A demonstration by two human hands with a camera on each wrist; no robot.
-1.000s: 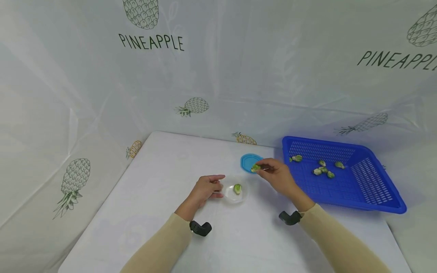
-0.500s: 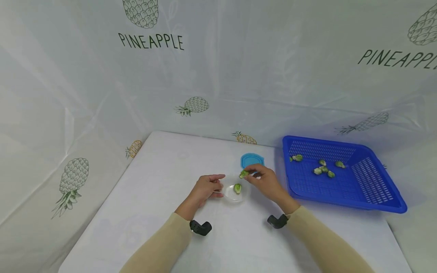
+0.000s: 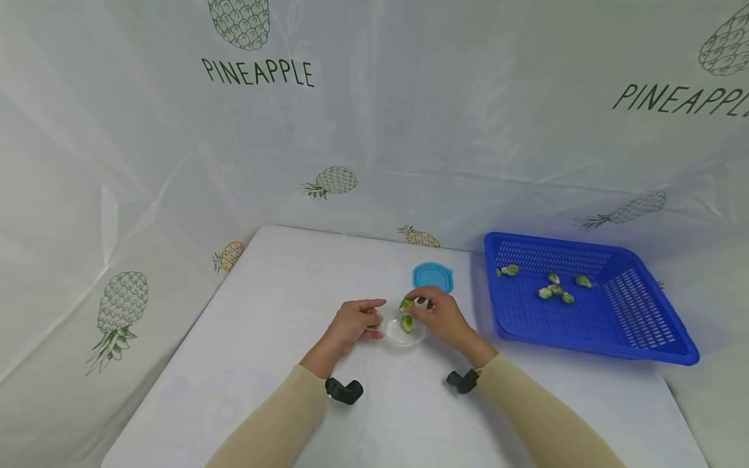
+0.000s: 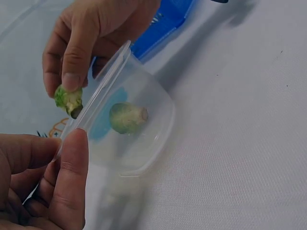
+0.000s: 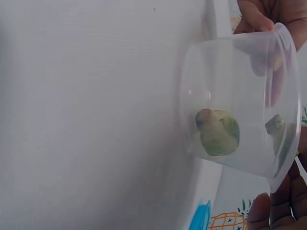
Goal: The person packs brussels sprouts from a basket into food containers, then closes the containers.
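Observation:
A small clear plastic container [image 3: 395, 337] stands on the white table, its left rim gripped by my left hand [image 3: 351, 326]. Inside it lies one Brussels sprout [image 4: 127, 118], seen through the wall in both wrist views. My right hand [image 3: 443, 317] pinches a second Brussels sprout [image 3: 406, 304] between thumb and fingers. That sprout is over the container's far side, right at the rim [image 4: 108, 79] in the left wrist view, with its cut stem pointing down. In the right wrist view the held sprout [image 5: 275, 128] shows partly through the clear wall.
Behind the container a light blue lid [image 3: 433, 276] lies flat on the table. A blue perforated basket [image 3: 591, 325] stands to the right with several Brussels sprouts [image 3: 556, 290] in it. White sheeting with pineapple prints rises behind the table and at its sides.
My right hand has moved left and toward me with its Brussels sprout, from in front of the blue lid to over the container. The left hand has stayed at the container.

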